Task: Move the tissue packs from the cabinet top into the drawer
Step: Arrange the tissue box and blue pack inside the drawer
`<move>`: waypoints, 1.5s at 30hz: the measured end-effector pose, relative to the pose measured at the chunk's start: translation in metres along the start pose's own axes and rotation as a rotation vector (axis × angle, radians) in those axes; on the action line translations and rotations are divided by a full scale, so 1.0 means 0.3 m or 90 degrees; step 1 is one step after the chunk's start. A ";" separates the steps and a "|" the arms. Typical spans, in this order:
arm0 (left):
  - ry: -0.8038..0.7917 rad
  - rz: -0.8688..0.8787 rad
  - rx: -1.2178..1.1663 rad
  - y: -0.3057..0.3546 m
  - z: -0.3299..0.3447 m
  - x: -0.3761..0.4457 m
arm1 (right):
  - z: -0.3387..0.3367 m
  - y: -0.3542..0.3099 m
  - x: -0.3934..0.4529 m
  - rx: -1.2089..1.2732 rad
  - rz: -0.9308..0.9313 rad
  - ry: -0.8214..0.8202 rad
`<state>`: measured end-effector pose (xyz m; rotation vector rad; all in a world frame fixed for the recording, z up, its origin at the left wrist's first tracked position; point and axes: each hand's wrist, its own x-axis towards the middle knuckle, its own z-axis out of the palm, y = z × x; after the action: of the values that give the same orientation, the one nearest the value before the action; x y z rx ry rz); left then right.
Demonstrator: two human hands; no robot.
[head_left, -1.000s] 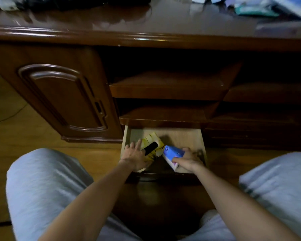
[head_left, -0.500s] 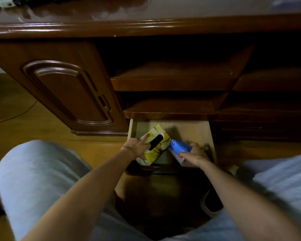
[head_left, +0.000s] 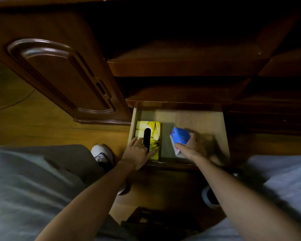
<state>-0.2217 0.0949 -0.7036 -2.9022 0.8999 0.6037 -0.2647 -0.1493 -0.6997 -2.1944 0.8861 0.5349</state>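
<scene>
The light wooden drawer [head_left: 189, 117] stands pulled out at the bottom of the dark brown cabinet. A yellow tissue box [head_left: 153, 133] with a black oval slot lies flat against the drawer's left wall. My left hand [head_left: 137, 155] rests on its near end, fingers spread over the box. A blue tissue pack [head_left: 180, 136] stands tilted in the middle of the drawer, and my right hand [head_left: 194, 146] grips it from the right side. The cabinet top is out of view.
A carved cabinet door [head_left: 59, 75] is to the left of the drawer. Two open shelves [head_left: 181, 66] sit above it. My grey-clad knees flank the drawer, with a white shoe [head_left: 102, 153] on the wooden floor at left. The drawer's right half shows bare bottom.
The yellow box went from tilted to lying flat along the drawer's left wall. The blue pack moved a little right and deeper. The camera dipped down and closer, so the cabinet top left view.
</scene>
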 end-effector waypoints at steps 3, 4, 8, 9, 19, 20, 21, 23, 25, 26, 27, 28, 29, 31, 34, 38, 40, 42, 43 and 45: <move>0.041 -0.005 0.008 -0.001 0.031 -0.027 | 0.034 0.016 0.005 -0.022 0.008 -0.017; 0.055 -0.013 0.010 0.003 0.031 -0.023 | 0.046 0.023 0.005 -0.026 0.010 -0.028; 0.126 -0.013 0.030 -0.004 0.044 -0.003 | 0.081 0.040 0.025 -0.023 0.001 -0.047; 0.149 -0.008 0.028 -0.012 0.059 -0.009 | 0.085 0.040 0.036 -0.002 0.003 -0.052; 0.236 -0.001 -0.006 -0.023 0.142 -0.036 | 0.097 -0.012 0.166 0.071 -0.058 -0.081; 0.236 0.003 -0.004 -0.023 0.142 -0.037 | 0.110 -0.018 0.169 0.061 -0.064 -0.117; 0.234 0.002 -0.002 -0.024 0.141 -0.038 | 0.127 -0.023 0.164 0.045 -0.072 -0.144; 0.229 -0.006 0.007 -0.023 0.136 -0.036 | 0.162 -0.039 0.144 -0.003 -0.086 -0.169; 0.216 -0.013 0.012 -0.022 0.133 -0.034 | 0.175 -0.049 0.140 0.002 -0.086 -0.183; 0.214 -0.014 0.015 -0.023 0.133 -0.035 | 0.174 -0.050 0.144 0.014 -0.083 -0.193; 0.216 -0.015 0.018 -0.024 0.134 -0.035 | 0.171 -0.049 0.149 0.022 -0.081 -0.200; 0.221 -0.014 0.019 -0.025 0.135 -0.036 | 0.164 -0.048 0.154 0.027 -0.081 -0.206; 0.225 -0.012 0.016 -0.026 0.134 -0.036 | 0.157 -0.047 0.158 0.029 -0.078 -0.209; 0.221 -0.006 0.006 -0.023 0.132 -0.035 | 0.138 -0.044 0.150 0.011 -0.062 -0.224; 0.180 -0.020 -0.032 -0.020 0.108 -0.040 | 0.104 -0.035 0.116 0.043 -0.012 -0.246; 0.185 -0.020 -0.081 -0.014 -0.038 -0.029 | -0.011 -0.079 0.053 0.001 -0.059 -0.197; 0.271 -0.014 -0.090 -0.003 -0.185 -0.004 | -0.115 -0.137 0.014 0.026 -0.124 -0.177; 0.384 0.017 -0.105 0.016 -0.386 0.016 | -0.257 -0.221 -0.048 0.098 -0.250 -0.058; 0.449 0.040 -0.105 0.026 -0.499 0.022 | -0.337 -0.268 -0.087 0.131 -0.323 0.040; 0.596 0.088 -0.082 0.044 -0.728 0.025 | -0.504 -0.359 -0.170 0.183 -0.456 0.233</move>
<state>-0.1464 0.0463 -0.5038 -3.2175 1.1354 -0.8189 -0.2049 -0.1821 -0.5197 -2.1729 0.2666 -0.3256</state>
